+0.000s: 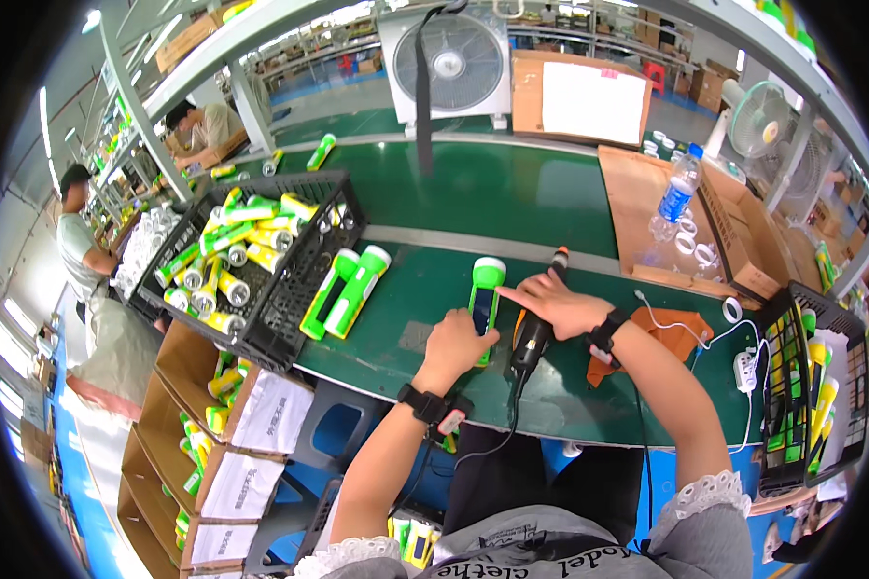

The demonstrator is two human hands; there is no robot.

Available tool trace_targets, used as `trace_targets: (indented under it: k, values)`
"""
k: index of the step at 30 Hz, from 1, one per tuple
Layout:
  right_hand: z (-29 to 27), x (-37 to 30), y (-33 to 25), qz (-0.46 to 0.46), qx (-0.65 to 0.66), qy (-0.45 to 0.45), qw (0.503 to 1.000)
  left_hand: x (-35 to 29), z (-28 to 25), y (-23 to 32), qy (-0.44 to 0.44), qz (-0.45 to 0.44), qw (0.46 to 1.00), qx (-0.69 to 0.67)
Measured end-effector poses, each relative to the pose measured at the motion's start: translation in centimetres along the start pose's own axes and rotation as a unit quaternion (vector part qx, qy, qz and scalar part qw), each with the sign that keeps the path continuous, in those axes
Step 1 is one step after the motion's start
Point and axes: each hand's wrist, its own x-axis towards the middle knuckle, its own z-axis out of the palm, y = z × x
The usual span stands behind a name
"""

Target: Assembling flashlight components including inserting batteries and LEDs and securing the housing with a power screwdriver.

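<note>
A green and white flashlight (488, 280) with a dark panel on its side lies in front of me on the green bench. Its lower body is in the grip of my left hand (457, 343), thumb on the right side. My right hand (558, 307) is wrapped palm-down over the middle of a black electric screwdriver (531, 343) with an orange-ringed tip. The right index finger reaches out to the flashlight's edge; the other fingers are partly hidden. Two more green and yellow flashlights, the nearer one (359, 289) among them, lie side by side to the left.
A black crate (261, 333) full of flashlights stands at the left, another crate (845, 463) at the right. An orange cloth (661, 338), a white cable with a plug block (744, 372), and a cardboard tray (637, 222) with a water bottle (676, 198) lie rightward. Two people work at far left.
</note>
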Motion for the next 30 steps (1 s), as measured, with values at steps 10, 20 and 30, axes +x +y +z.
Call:
trace_targets:
  k: [10, 20, 30]
  values:
    - [-2.1, -5.3, -4.2, 0.082, 0.374, 0.318, 0.867, 2.8, -0.7, 5.4, -0.197, -0.069, 0.705, -0.678]
    - [-0.3, -6.8, -4.1, 0.145, 0.251, 0.557, 0.778, 6.6, 3.9, 9.4, -0.255, 0.009, 0.633, -0.731]
    - [-1.1, -6.9, -4.9, 0.222, -0.114, 0.48, 0.841, 4.8, 4.8, 9.8, -0.207, 0.011, 0.649, -0.732]
